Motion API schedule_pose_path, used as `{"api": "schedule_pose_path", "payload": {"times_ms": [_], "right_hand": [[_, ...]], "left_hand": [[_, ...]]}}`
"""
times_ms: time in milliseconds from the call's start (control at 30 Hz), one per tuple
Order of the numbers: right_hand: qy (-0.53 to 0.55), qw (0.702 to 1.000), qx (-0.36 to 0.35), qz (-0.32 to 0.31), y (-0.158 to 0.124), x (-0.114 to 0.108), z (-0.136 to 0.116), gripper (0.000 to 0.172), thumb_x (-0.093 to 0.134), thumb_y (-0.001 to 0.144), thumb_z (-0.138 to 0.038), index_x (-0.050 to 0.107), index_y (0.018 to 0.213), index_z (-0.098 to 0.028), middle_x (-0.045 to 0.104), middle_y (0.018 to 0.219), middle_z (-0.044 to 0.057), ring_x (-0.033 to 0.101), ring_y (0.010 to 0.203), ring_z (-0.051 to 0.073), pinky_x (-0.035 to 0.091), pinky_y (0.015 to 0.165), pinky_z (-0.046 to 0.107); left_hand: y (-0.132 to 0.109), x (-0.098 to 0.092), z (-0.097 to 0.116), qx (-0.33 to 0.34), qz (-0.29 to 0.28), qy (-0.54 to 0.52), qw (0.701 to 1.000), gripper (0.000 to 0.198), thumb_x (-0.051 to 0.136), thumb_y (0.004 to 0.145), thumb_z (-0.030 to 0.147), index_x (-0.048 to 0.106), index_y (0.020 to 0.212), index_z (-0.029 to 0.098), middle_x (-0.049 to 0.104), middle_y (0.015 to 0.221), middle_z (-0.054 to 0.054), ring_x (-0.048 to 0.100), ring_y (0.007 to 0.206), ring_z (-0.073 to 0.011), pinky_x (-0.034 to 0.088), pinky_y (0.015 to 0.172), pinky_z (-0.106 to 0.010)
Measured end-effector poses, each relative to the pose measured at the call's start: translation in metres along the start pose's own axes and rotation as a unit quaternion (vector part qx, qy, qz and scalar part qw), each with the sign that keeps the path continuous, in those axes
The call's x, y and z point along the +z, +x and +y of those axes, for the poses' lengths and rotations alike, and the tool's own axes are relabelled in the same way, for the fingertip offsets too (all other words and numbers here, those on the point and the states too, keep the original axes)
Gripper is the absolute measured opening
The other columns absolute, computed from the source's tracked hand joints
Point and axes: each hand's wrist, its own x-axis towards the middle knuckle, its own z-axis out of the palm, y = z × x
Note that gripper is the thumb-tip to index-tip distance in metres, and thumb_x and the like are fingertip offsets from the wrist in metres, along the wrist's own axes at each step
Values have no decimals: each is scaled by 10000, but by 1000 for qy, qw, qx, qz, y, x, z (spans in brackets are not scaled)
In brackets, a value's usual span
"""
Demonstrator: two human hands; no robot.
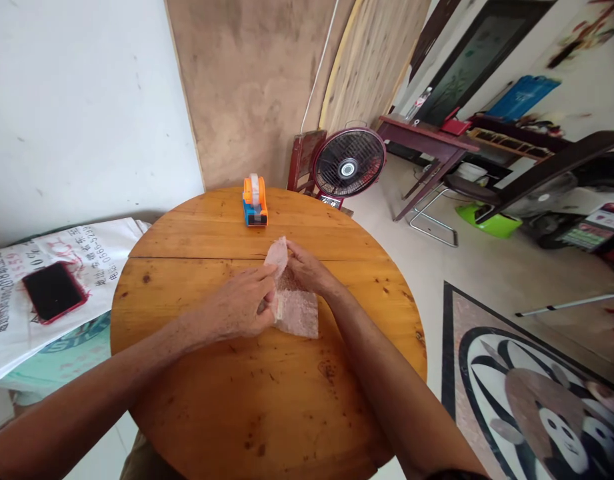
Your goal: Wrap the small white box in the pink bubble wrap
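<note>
A sheet of clear bubble wrap (299, 313) lies partly flat on the round wooden table (227, 393), its far part lifted and folded up between my hands. My left hand (249, 300) is closed on the near left edge of the wrap, fingers pinching it. On the far right side, my right hand (307, 268) grips the raised part, its fingers partly behind the film. Whether anything is wrapped inside cannot be made out. Beyond both hands, an orange and blue tape dispenser (255, 200) with a roll of clear tape stands near the table's far edge.
A black phone with a red edge (55, 292) rests on white printed sacks (107, 243) left of the table. A dark red fan (347, 167) stands beyond the far right edge. Further right are a dark red desk (427, 137), a chair (471, 190) and a panda mat (537, 400).
</note>
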Motion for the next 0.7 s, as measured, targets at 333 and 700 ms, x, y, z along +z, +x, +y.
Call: {"api": "schedule_pose_path", "payload": {"times_ms": [333, 700], "right_hand": [[156, 980, 120, -12, 3, -7, 2, 599, 477, 882, -386, 408, 1470, -291, 540, 1427, 92, 548, 632, 105, 478, 498, 253], [105, 991, 65, 54, -1, 6, 6, 488, 618, 797, -318, 541, 1255, -171, 621, 890, 22, 581, 764, 161, 518, 719, 321]], "left_hand": [[-1, 12, 1, -13, 16, -2, 1000, 62, 442, 824, 171, 462, 863, 215, 624, 911, -71, 626, 894, -237, 500, 804, -383], [-3, 14, 0, 0, 26, -12, 1000, 70, 434, 831, 154, 468, 859, 208, 629, 985, -101, 610, 997, -267, 499, 817, -405]]}}
